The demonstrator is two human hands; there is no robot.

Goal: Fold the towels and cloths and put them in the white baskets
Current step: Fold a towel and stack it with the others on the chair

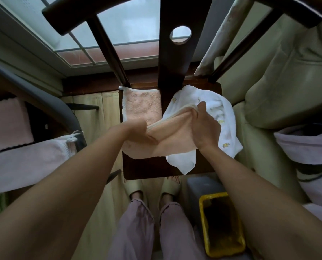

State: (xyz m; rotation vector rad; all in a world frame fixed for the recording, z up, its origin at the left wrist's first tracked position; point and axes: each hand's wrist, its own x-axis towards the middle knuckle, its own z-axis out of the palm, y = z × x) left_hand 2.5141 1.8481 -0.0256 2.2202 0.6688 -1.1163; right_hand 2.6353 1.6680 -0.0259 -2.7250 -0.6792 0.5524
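White cloth point(225, 117) beside peach towel point(167, 136)

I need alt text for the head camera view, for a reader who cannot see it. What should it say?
Seen from above, a person's left hand and right hand grip a peach towel over a dark wooden chair seat. A folded peach cloth and a white printed cloth lie on the seat.

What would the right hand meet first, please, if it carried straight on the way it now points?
Most likely the white cloth bunched on the chair seat: the right hand, gripping the peach towel, points up and away over it. Depth is unclear.
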